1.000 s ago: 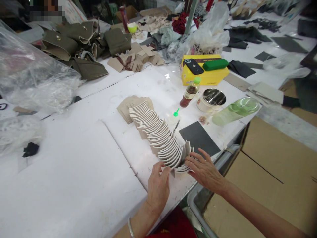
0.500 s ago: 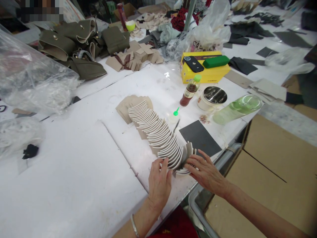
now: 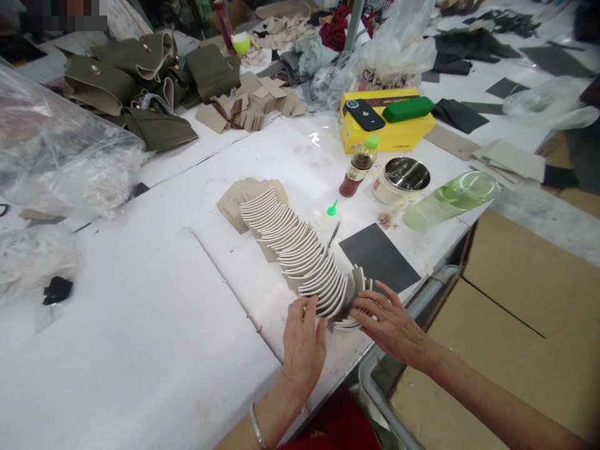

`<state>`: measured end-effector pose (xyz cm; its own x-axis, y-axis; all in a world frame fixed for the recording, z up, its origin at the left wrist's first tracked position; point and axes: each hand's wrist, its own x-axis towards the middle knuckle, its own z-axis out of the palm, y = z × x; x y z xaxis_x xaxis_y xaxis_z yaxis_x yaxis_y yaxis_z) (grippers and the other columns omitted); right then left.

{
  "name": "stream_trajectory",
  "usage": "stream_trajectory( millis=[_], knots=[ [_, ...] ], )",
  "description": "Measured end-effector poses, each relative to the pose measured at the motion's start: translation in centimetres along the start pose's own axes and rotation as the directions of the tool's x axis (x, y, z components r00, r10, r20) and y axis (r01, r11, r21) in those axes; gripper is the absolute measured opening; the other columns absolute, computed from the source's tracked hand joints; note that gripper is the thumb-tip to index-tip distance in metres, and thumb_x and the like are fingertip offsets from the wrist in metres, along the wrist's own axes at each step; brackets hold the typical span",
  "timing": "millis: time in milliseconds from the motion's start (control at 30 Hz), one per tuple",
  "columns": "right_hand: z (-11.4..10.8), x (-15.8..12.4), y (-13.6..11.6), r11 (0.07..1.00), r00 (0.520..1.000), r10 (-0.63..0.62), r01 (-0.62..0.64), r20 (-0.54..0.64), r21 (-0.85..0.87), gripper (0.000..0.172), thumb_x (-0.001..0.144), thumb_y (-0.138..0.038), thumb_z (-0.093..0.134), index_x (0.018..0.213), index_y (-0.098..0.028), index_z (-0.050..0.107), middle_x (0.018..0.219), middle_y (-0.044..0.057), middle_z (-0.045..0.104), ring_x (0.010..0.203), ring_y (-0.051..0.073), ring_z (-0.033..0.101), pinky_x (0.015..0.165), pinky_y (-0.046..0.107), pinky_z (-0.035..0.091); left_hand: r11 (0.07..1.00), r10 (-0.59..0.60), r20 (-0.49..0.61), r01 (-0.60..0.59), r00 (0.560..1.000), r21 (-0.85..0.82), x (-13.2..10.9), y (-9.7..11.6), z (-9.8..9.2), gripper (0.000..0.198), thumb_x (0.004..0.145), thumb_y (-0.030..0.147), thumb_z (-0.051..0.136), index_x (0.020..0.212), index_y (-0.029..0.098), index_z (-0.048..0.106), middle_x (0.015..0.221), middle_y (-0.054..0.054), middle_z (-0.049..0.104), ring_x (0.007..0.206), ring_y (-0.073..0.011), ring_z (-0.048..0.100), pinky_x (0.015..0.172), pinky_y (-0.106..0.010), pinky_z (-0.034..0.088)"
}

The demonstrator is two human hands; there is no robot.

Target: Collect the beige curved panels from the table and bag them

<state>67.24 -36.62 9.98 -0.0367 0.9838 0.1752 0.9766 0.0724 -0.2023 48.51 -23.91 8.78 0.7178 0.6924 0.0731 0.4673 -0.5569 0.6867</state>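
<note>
A long, fanned row of beige flat pieces with white curved edges (image 3: 300, 250) lies overlapped across the white table. At its near end, my left hand (image 3: 304, 337) touches the edges with bent fingertips, thumb held apart. My right hand (image 3: 391, 322) lies with spread fingers over a smaller group of the same pieces (image 3: 347, 324) at the right end of the row; its thumb is hidden. More beige pieces (image 3: 229, 200) lie fanned under the far end. Beside the row is a dark grey square sheet (image 3: 379, 256).
Right of the row stand a small green-tipped bottle (image 3: 332, 212), a drink bottle (image 3: 359, 167), a steel-lined bowl (image 3: 403, 178) and a green-tinted container (image 3: 450, 200). A yellow box (image 3: 387, 134) carries a phone. Cardboard (image 3: 510, 337) and a metal rail (image 3: 375, 381) border the table's near right edge.
The view has shifted slightly. Both hands keep nearly the same place against the row, and the pieces look unchanged.
</note>
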Motion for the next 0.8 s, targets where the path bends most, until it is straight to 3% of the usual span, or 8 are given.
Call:
stream_trajectory(
  millis=[333, 500, 600, 700, 800],
  knots=[
    [-0.1, -0.6, 0.0, 0.999, 0.999, -0.046, 0.046, -0.009, -0.002, 0.022, 0.091, -0.011, 0.053, 0.108, -0.021, 0.064, 0.116, 0.010, 0.062, 0.117, 0.027, 0.050, 0.111, 0.060, 0.024, 1.000, 0.024, 0.025, -0.024, 0.999, -0.009, -1.2, 0.5, 0.4, 0.041, 0.085, 0.005, 0.054, 0.125, 0.017, 0.052, 0.118, -0.012, 0.051, 0.110, -0.0253, 0.049, 0.094, -0.043, 0.049],
    [-0.4, -1.2, 0.0, 0.996, 0.996, -0.092, 0.092, 0.005, -0.011, 0.025, 0.088, -0.008, 0.054, 0.107, -0.021, 0.063, 0.138, 0.013, 0.052, 0.137, 0.032, 0.033, 0.112, 0.064, 0.019, 0.998, 0.062, 0.042, -0.062, 0.997, -0.009, -1.4, 1.1, 0.5, 0.031, 0.086, 0.008, 0.055, 0.116, 0.019, 0.056, 0.121, -0.012, 0.051, 0.109, -0.0275, 0.049, 0.094, -0.049, 0.047],
    [-0.5, -0.6, 0.4, 0.989, 0.986, -0.145, 0.144, 0.078, 0.017, 0.018, 0.090, -0.010, 0.052, 0.100, -0.020, 0.063, 0.144, 0.011, 0.048, 0.140, 0.029, 0.031, 0.115, 0.063, 0.013, 0.993, 0.110, 0.074, -0.107, 0.991, -0.051, -1.3, 1.2, 0.8, 0.028, 0.088, 0.007, 0.053, 0.114, 0.018, 0.055, 0.114, -0.010, 0.057, 0.105, -0.0260, 0.050, 0.094, -0.046, 0.047],
    [-0.8, 0.7, 0.9, 0.978, 0.969, -0.206, 0.200, 0.137, 0.057, 0.015, 0.092, -0.012, 0.048, 0.096, -0.019, 0.061, 0.135, 0.010, 0.055, 0.134, 0.026, 0.039, 0.116, 0.060, 0.012, 0.989, 0.125, 0.144, -0.112, 0.982, -0.097, -1.1, 1.1, 0.8, 0.025, 0.089, 0.007, 0.051, 0.111, 0.017, 0.055, 0.111, -0.009, 0.060, 0.104, -0.0257, 0.051, 0.092, -0.046, 0.048],
    [-0.9, 2.3, 1.4, 0.969, 0.953, -0.246, 0.237, 0.174, 0.074, 0.027, 0.088, -0.012, 0.050, 0.113, -0.018, 0.058, 0.114, 0.008, 0.063, 0.118, 0.024, 0.051, 0.117, 0.057, 0.014, 0.983, 0.127, 0.194, -0.097, 0.973, -0.157, -1.0, 0.8, 0.6, 0.025, 0.090, 0.008, 0.049, 0.112, 0.018, 0.055, 0.113, -0.009, 0.060, 0.105, -0.0257, 0.051, 0.093, -0.046, 0.047]
  ],
)
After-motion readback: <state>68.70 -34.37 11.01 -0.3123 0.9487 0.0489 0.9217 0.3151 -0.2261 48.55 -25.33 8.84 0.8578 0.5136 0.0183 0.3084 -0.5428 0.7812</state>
